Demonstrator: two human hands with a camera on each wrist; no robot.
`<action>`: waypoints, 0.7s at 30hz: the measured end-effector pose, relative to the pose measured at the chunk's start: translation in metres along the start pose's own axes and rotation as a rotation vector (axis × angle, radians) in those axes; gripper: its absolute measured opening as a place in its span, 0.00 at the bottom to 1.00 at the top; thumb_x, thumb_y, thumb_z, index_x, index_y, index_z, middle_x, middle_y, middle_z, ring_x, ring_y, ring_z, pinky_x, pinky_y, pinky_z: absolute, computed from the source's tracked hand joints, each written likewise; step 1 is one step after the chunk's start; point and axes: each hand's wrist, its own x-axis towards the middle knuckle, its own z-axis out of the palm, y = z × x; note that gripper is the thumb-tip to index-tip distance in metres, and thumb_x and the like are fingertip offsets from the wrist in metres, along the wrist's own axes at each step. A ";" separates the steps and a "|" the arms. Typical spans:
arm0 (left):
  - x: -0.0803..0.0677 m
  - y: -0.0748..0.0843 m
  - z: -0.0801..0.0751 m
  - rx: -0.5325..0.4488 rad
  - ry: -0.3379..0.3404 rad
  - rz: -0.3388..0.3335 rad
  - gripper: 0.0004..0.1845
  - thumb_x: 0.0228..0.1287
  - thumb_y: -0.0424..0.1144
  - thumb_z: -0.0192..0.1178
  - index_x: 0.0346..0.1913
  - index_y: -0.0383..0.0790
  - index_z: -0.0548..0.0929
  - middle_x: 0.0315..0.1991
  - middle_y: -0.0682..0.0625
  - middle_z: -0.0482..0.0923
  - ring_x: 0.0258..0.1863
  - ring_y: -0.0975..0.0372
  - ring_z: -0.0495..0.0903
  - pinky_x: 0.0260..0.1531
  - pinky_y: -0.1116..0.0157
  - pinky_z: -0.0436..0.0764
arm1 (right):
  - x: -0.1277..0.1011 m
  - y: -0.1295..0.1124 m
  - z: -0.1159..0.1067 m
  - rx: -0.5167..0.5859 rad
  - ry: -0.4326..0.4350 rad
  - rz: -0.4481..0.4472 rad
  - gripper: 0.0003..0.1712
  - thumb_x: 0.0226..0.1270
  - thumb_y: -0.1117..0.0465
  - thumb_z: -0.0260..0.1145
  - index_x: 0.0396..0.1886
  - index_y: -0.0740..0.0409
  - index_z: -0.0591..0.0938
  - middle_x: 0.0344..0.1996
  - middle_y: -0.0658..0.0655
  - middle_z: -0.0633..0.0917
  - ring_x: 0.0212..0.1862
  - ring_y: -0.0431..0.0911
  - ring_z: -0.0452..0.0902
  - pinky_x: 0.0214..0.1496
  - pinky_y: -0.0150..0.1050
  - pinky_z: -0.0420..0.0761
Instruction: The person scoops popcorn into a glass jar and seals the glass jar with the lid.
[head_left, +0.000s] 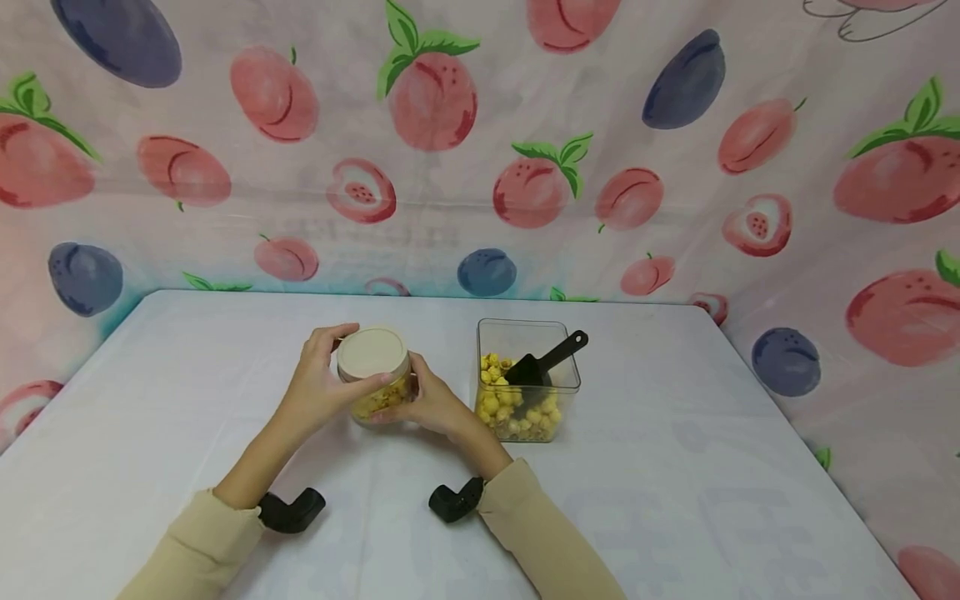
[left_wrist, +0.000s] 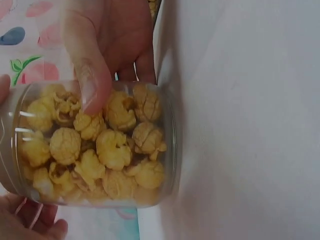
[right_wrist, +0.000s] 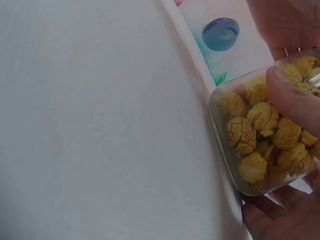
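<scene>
Both hands are working the round jar (head_left: 373,375) at the middle of the white table (head_left: 675,500). The left hand (head_left: 318,387) is curling its fingers around the jar's beige lid (head_left: 371,350), thumb pressing the clear wall, while the right hand (head_left: 427,404) is cupping the jar's body from the other side. Yellow popcorn (left_wrist: 100,145) is filling the jar, which is sitting on the table. Just beside it, to the right, a square clear container (head_left: 528,383) is holding more popcorn and a black scoop (head_left: 543,362)
</scene>
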 end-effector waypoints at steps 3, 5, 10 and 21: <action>-0.001 0.003 0.002 0.023 0.058 -0.003 0.43 0.43 0.46 0.74 0.60 0.31 0.65 0.53 0.38 0.64 0.55 0.50 0.62 0.52 0.50 0.65 | 0.000 0.000 0.000 -0.003 -0.003 0.001 0.53 0.46 0.61 0.76 0.70 0.46 0.56 0.63 0.50 0.68 0.61 0.47 0.67 0.63 0.47 0.69; -0.001 0.003 0.003 0.025 0.080 0.004 0.42 0.42 0.46 0.75 0.59 0.31 0.66 0.52 0.38 0.65 0.54 0.50 0.63 0.52 0.50 0.66 | 0.000 0.000 0.000 -0.005 -0.002 0.003 0.53 0.46 0.61 0.77 0.70 0.45 0.56 0.62 0.50 0.69 0.60 0.47 0.67 0.63 0.47 0.70; 0.000 0.001 0.002 0.000 0.072 0.022 0.41 0.42 0.46 0.75 0.59 0.33 0.67 0.54 0.41 0.67 0.58 0.50 0.67 0.57 0.45 0.67 | -0.001 -0.002 0.000 -0.006 0.008 0.008 0.53 0.46 0.61 0.77 0.70 0.45 0.57 0.62 0.50 0.69 0.60 0.47 0.68 0.62 0.47 0.70; 0.002 -0.012 -0.010 -0.094 -0.051 0.065 0.38 0.50 0.38 0.70 0.64 0.35 0.67 0.60 0.41 0.67 0.66 0.48 0.60 0.66 0.42 0.56 | -0.002 -0.003 0.000 -0.031 0.010 0.002 0.53 0.47 0.60 0.76 0.70 0.46 0.55 0.63 0.50 0.69 0.60 0.47 0.67 0.64 0.47 0.67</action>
